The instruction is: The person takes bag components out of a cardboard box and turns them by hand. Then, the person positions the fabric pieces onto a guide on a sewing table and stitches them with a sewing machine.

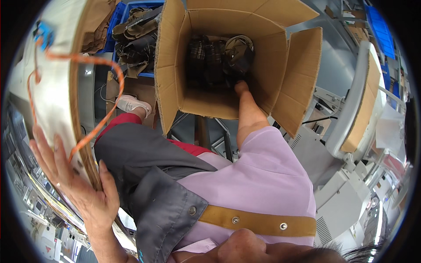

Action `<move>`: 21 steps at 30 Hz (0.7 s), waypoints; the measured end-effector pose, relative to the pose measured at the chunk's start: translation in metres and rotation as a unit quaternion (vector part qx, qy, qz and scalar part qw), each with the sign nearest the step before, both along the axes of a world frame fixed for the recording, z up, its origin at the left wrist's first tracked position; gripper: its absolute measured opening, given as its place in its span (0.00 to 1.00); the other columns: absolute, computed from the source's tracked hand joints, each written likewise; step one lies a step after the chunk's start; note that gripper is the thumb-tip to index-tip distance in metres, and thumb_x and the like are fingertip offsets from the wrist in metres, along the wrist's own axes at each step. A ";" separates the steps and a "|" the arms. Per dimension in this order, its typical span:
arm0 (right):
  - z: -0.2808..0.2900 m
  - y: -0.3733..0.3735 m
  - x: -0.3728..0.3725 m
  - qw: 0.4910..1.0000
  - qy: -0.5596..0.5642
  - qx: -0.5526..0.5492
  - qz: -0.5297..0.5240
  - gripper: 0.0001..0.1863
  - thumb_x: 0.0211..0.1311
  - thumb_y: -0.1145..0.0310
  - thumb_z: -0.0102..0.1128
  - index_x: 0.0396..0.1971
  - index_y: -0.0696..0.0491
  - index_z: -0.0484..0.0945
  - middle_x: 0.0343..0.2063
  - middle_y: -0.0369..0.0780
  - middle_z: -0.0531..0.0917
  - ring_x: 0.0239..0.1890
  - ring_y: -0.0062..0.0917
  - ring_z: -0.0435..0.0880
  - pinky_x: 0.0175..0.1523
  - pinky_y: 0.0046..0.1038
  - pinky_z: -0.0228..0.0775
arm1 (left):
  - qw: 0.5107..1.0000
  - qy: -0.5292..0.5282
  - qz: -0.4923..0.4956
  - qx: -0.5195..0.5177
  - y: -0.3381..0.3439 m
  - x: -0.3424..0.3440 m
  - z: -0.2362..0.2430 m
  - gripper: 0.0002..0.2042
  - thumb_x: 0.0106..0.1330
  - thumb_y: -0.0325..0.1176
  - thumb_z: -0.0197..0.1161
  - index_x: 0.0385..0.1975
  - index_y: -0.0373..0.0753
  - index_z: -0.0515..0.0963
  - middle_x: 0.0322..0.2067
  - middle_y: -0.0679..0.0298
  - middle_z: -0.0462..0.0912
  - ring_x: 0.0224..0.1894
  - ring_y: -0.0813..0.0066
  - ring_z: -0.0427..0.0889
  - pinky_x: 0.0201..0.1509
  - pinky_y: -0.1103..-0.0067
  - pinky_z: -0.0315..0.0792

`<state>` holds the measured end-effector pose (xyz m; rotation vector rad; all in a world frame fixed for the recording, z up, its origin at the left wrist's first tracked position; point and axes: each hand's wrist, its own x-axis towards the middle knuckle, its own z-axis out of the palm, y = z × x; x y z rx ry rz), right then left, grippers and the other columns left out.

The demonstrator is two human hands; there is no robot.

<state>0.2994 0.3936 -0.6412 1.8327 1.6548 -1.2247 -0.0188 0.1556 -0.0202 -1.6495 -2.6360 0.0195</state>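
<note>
My left hand [74,179] rests at the edge of a white tabletop [57,98]. Its fingers are stretched out over the top, with the thumb apart along the wooden edge; it holds nothing. An orange cord [116,83] runs down close to these fingers. My right arm reaches into an open cardboard box [232,105]. Down inside, my right hand [240,87] is at the lower end of a rolled dark cloth bundle [239,55] with a tan inner side. Its fingers are hidden in shadow, so their grip does not show. Dark plaid cloth bundles [206,55] lie to the left of it.
A blue bin [151,74] full of dark and tan cloth pieces [138,37] stands left of the box. The box's flaps [300,79] stick outward. Light grey machine equipment [346,201] stands to the right. My shoe [133,104] is below the bin.
</note>
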 end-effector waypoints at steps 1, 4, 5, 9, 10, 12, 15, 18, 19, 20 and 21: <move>-0.019 0.007 0.010 0.986 0.035 -0.026 -0.162 0.20 0.58 0.70 0.58 0.51 0.55 0.80 0.53 0.48 0.81 0.58 0.39 0.79 0.62 0.35 0.70 | 1.000 -0.002 -0.003 -0.003 0.000 -0.001 0.002 0.35 0.63 0.33 0.58 0.71 0.37 0.54 0.73 0.45 0.49 0.76 0.43 0.42 0.75 0.50 0.37; -0.056 0.009 0.030 0.984 0.057 0.008 -0.166 0.19 0.58 0.70 0.57 0.50 0.58 0.80 0.51 0.50 0.82 0.58 0.40 0.79 0.61 0.36 0.71 | 0.999 0.007 0.004 -0.038 -0.005 -0.001 0.005 0.35 0.64 0.30 0.56 0.72 0.39 0.51 0.74 0.46 0.47 0.76 0.44 0.41 0.75 0.49 0.36; -0.058 0.009 0.028 0.984 0.058 -0.004 -0.168 0.19 0.58 0.70 0.57 0.50 0.58 0.80 0.51 0.50 0.82 0.58 0.40 0.79 0.61 0.36 0.71 | 0.998 0.028 0.009 -0.059 -0.002 0.001 0.003 0.36 0.64 0.29 0.55 0.73 0.40 0.49 0.74 0.46 0.46 0.76 0.44 0.41 0.76 0.49 0.36; -0.072 0.004 0.025 0.988 -0.032 -0.033 0.149 0.23 0.59 0.64 0.59 0.54 0.57 0.77 0.51 0.50 0.82 0.57 0.39 0.80 0.60 0.36 0.71 | 0.997 0.026 0.016 -0.078 0.001 0.002 0.002 0.38 0.64 0.26 0.55 0.74 0.41 0.45 0.75 0.47 0.42 0.76 0.43 0.40 0.76 0.49 0.34; -0.076 -0.002 0.017 0.987 0.061 -0.016 -0.147 0.26 0.60 0.62 0.60 0.57 0.57 0.76 0.51 0.50 0.82 0.57 0.40 0.80 0.59 0.36 0.71 | 0.997 0.012 0.024 -0.067 -0.002 0.001 0.004 0.38 0.64 0.26 0.54 0.74 0.41 0.44 0.75 0.47 0.42 0.76 0.43 0.39 0.76 0.49 0.34; -0.066 -0.030 -0.032 0.983 0.118 -0.002 -0.143 0.27 0.60 0.62 0.60 0.59 0.56 0.74 0.52 0.50 0.81 0.57 0.41 0.80 0.60 0.37 0.71 | 0.995 0.013 0.033 -0.091 -0.002 0.007 0.001 0.38 0.65 0.25 0.52 0.75 0.41 0.43 0.75 0.45 0.41 0.76 0.42 0.40 0.75 0.48 0.33; -0.051 -0.048 -0.089 0.929 0.221 -0.095 -0.281 0.27 0.62 0.61 0.61 0.59 0.58 0.73 0.54 0.51 0.80 0.59 0.37 0.78 0.61 0.33 0.70 | 0.998 -0.016 0.007 -0.061 -0.006 0.003 -0.004 0.36 0.67 0.23 0.49 0.74 0.39 0.41 0.73 0.39 0.40 0.75 0.37 0.41 0.75 0.48 0.35; -0.053 -0.072 -0.139 0.971 0.237 -0.026 -0.028 0.28 0.64 0.63 0.59 0.63 0.56 0.70 0.57 0.50 0.78 0.58 0.41 0.78 0.63 0.35 0.67 | 0.996 -0.039 0.063 -0.048 -0.033 0.006 -0.002 0.42 0.60 0.17 0.50 0.73 0.33 0.35 0.72 0.36 0.34 0.74 0.30 0.36 0.73 0.44 0.36; -0.053 -0.081 -0.155 0.967 0.252 0.022 -0.016 0.27 0.64 0.64 0.58 0.62 0.55 0.70 0.55 0.50 0.78 0.56 0.41 0.79 0.62 0.35 0.68 | 0.994 -0.032 0.070 -0.074 -0.037 0.006 0.002 0.43 0.59 0.15 0.50 0.73 0.31 0.31 0.72 0.35 0.32 0.74 0.29 0.36 0.73 0.45 0.36; -0.048 -0.089 -0.167 0.961 0.267 0.067 -0.005 0.26 0.64 0.64 0.58 0.61 0.54 0.71 0.53 0.49 0.78 0.53 0.41 0.80 0.61 0.35 0.68 | 0.994 -0.029 0.072 -0.079 -0.039 0.006 0.003 0.43 0.59 0.15 0.50 0.73 0.31 0.31 0.72 0.35 0.32 0.74 0.29 0.36 0.73 0.45 0.36; -0.043 -0.089 -0.172 0.961 0.270 0.062 -0.005 0.26 0.64 0.64 0.58 0.61 0.54 0.71 0.53 0.49 0.78 0.53 0.41 0.80 0.61 0.35 0.68 | 0.994 -0.035 0.076 -0.074 -0.042 0.007 0.002 0.44 0.59 0.14 0.50 0.72 0.31 0.30 0.72 0.34 0.32 0.74 0.29 0.37 0.73 0.45 0.37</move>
